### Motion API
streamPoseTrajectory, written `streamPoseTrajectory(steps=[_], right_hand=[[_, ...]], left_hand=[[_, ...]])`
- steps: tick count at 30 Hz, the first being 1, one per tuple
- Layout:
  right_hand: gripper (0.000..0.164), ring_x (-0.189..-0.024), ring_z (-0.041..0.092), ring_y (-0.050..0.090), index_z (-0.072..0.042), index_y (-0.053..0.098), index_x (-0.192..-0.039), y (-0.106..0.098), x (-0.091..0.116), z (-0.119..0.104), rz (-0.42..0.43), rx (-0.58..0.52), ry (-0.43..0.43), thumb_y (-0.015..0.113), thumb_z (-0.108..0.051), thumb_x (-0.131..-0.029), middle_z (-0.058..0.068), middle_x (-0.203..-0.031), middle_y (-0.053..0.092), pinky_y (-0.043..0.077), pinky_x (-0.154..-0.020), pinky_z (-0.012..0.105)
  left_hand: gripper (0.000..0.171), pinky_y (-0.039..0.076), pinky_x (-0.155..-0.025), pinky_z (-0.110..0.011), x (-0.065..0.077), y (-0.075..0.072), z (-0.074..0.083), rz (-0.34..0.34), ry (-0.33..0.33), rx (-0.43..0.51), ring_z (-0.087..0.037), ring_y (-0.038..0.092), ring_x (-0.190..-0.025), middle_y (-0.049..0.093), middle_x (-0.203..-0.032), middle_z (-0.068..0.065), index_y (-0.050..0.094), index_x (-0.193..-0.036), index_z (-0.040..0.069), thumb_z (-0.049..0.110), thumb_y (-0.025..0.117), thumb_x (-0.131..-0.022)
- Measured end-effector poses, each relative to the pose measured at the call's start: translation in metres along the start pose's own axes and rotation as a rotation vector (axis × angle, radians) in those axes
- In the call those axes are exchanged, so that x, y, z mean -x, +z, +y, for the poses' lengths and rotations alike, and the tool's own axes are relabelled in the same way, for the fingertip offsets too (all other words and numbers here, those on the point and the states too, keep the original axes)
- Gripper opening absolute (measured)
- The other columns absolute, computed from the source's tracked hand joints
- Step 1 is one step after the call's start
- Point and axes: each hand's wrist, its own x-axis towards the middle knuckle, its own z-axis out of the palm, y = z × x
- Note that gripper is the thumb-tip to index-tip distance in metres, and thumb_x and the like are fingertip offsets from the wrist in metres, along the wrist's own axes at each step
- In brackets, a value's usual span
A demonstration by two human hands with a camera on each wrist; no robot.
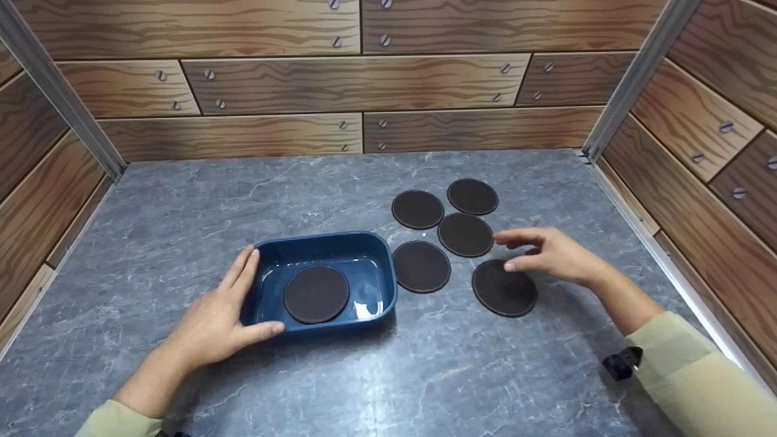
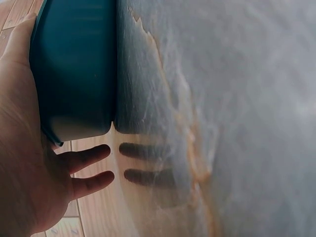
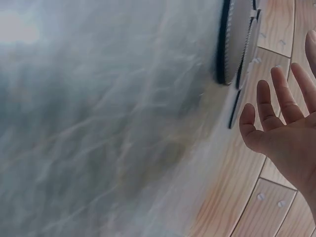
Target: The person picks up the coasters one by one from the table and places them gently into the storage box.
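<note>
A dark brown round coaster with a stitched edge (image 1: 317, 294) lies flat inside a blue rectangular dish (image 1: 393, 267). At the dish's left end is my left hand (image 1: 212, 315), its thumb on the front rim and straight fingers against the back left corner. In the left wrist view, two fingers of that hand stretch out beyond the dish's wall (image 2: 79, 69). My right hand (image 1: 555, 255) hovers above the nearest loose coaster (image 1: 504, 291), thumb over its far edge and fingers spread apart. Its fingertips come close to the middle coaster (image 1: 465, 235). Nothing is in that hand.
More coasters lie to the right of the dish: one beside its right wall (image 1: 421, 267), one behind that (image 1: 417, 209) and one farthest back (image 1: 472, 196). The grey marbled tabletop (image 1: 425, 376) is bounded by wood-patterned walls (image 1: 358, 85) at the back and sides.
</note>
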Motion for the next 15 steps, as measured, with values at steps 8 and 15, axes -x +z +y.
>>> streamPoseTrajectory(steps=[8, 15], right_hand=[[0.066, -0.133, 0.036, 0.059, -0.006, 0.062, -0.148, -0.001, 0.013, 0.014, -0.072, -0.006, 0.047, 0.088, -0.017, -0.089, 0.015, -0.146, 0.064, 0.046, -0.109, 0.033], [0.072, -0.141, 0.036, 0.051, -0.008, 0.059, -0.152, 0.001, 0.019, 0.025, -0.108, 0.02, 0.043, 0.089, -0.021, -0.088, 0.015, -0.153, 0.058, 0.037, -0.111, 0.02]], left_hand=[[0.123, 0.05, -0.094, -0.071, 0.001, 0.0, 0.0, -0.004, -0.01, -0.001, -0.055, 0.062, -0.121, 0.005, -0.179, -0.007, 0.008, -0.173, 0.016, 0.073, 0.074, -0.086], [0.122, 0.052, -0.092, -0.067, 0.0, 0.001, -0.001, 0.02, 0.015, 0.002, -0.052, 0.067, -0.113, 0.007, -0.179, -0.005, 0.012, -0.172, 0.013, 0.07, 0.077, -0.086]])
